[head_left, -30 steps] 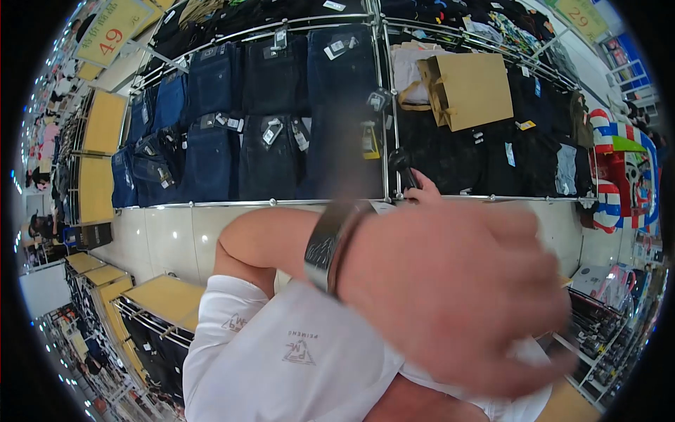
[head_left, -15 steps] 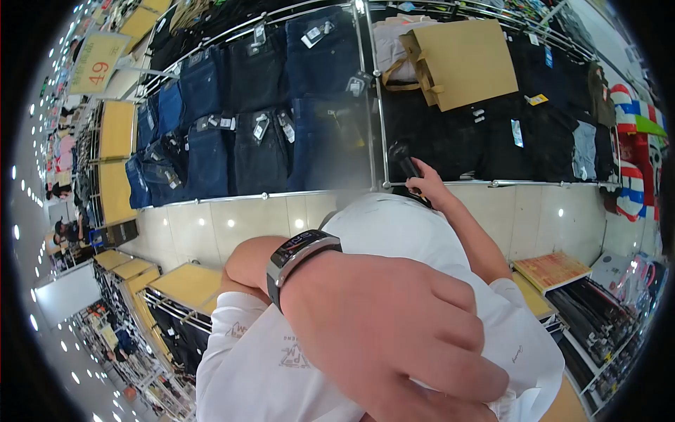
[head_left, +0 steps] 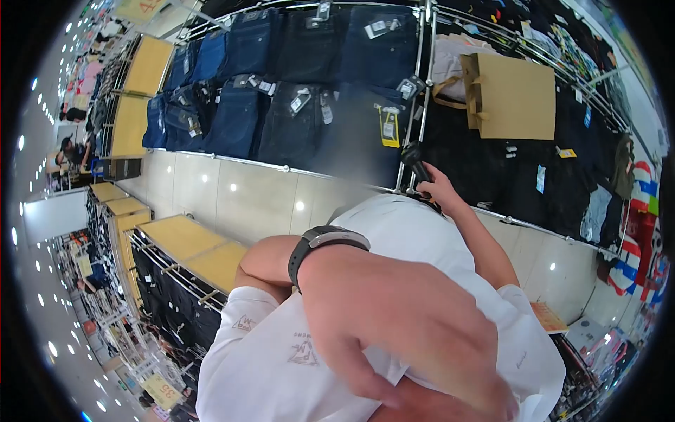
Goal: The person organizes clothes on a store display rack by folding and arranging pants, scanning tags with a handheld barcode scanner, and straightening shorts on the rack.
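Fingers of the left hand [head_left: 401,309] have dipped lower before the white shirt [head_left: 271,359], and the view has swung left. Whether that grip holds anything, I cannot tell. The right hand [head_left: 439,190] grasps a black device [head_left: 420,167] at the near edge of the bench [head_left: 287,169], beside jeans [head_left: 235,119]. Seemingly, the step is steadying it; moving it calls for rail clearance.

- Left arm [head_left: 271,261] bent at the elbow, its forearm crossing in front of the chest.
- Left hand [head_left: 401,302] close to the camera, back of the hand up, fingers bent downward, their tips blurred.
- Right arm [head_left: 485,243] reaching forward, away from the torso.
- Right hand [head_left: 437,188] farther out, small in view, fingers curled in a closed grip.
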The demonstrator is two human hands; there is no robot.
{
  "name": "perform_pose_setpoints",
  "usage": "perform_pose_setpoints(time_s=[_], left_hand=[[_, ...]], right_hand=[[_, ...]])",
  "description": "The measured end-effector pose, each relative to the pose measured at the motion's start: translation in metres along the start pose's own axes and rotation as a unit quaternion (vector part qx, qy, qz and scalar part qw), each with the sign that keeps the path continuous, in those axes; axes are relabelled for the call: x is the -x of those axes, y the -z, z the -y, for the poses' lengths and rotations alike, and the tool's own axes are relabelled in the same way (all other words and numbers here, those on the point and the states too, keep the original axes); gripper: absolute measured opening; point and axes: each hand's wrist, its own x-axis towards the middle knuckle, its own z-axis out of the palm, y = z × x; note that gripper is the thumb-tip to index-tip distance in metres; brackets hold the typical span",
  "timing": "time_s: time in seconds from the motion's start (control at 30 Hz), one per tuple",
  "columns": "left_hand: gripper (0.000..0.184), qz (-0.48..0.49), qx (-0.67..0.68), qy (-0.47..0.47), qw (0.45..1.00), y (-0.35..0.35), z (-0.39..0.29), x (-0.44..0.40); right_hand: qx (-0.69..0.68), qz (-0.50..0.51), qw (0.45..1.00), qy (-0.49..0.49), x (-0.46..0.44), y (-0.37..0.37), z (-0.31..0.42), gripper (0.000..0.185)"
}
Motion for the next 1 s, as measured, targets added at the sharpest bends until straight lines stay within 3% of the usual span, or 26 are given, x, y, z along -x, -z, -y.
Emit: perform_pose_setpoints(time_s=[0.03, 0.1, 0.13, 0.2, 0.27, 0.3, 0.33, 0.37, 0.43, 0.53, 0.6, 0.67, 0.7, 0.77, 0.87, 1.0], left_hand=[[0.031, -0.002, -0.005, -0.002, 1.0, -0.008, 0.003, 0.003], [0.028, -0.026, 0.122, -0.205, 0.971, -0.026, 0.016, 0.006], [0.028, -0.027, 0.12, -0.207, 0.971, -0.022, 0.01, 0.009], [0.025, -0.001, 0.035, -0.039, 0.999, -0.002, -0.01, 0.017], [0.025, -0.105, -0.166, -0.114, 0.974, 0.015, 0.008, 0.039], [0.022, -0.178, -0.218, -0.013, 0.96, 0.023, 0.011, 0.054], [0.02, -0.253, -0.268, 0.087, 0.925, 0.03, 0.014, 0.072], [0.019, -0.332, -0.225, 0.146, 0.904, 0.038, 0.029, 0.093], [0.02, -0.464, -0.18, 0.219, 0.839, 0.059, 0.077, 0.151], [0.022, -0.574, -0.19, 0.281, 0.745, 0.063, 0.131, 0.25], [0.023, -0.595, -0.225, 0.321, 0.701, 0.047, 0.161, 0.317], [0.018, -0.642, -0.215, 0.373, 0.634, 0.024, 0.172, 0.356], [0.018, -0.646, -0.214, 0.37, 0.633, 0.013, 0.176, 0.371], [0.023, -0.674, -0.233, 0.435, 0.55, -0.005, 0.182, 0.397], [0.026, -0.66, -0.236, 0.486, 0.522, -0.017, 0.189, 0.43], [0.027, -0.667, -0.274, 0.472, 0.507, -0.027, 0.212, 0.459]], right_hand=[[0.004, 0.005, 1.0, -0.001, -0.001, -0.003, 0.001, 0.074], [0.003, 0.016, 1.0, 0.005, -0.005, -0.006, 0.0, 0.074], [0.005, 0.018, 1.0, 0.006, -0.002, -0.01, 0.001, 0.074], [0.007, 0.0, 1.0, -0.002, 0.0, -0.02, 0.007, 0.074], [-0.046, 0.0, 0.999, 0.012, 0.0, -0.027, 0.003, 0.074], [-0.044, 0.022, 0.999, 0.023, 0.012, -0.037, 0.022, 0.074], [0.026, 0.001, 0.989, 0.146, 0.006, -0.042, 0.009, 0.073], [0.089, -0.02, 0.959, 0.27, 0.001, -0.041, -0.003, 0.072], [-0.008, 0.032, 0.999, 0.031, 0.001, -0.035, -0.002, 0.072], [0.012, 0.004, 0.999, 0.034, 0.006, -0.041, -0.006, 0.072], [0.022, 0.011, 0.999, 0.023, 0.011, -0.045, -0.001, 0.074], [0.033, 0.018, 0.999, 0.01, 0.014, -0.051, 0.009, 0.076], [0.045, 0.02, 0.999, -0.003, 0.015, -0.056, 0.016, 0.077], [0.062, 0.025, 0.998, -0.014, 0.011, -0.064, 0.021, 0.079], [0.072, 0.037, 0.997, -0.007, -0.005, -0.074, 0.016, 0.083], [0.09, 0.049, 0.995, -0.004, -0.014, -0.096, 0.017, 0.084]])
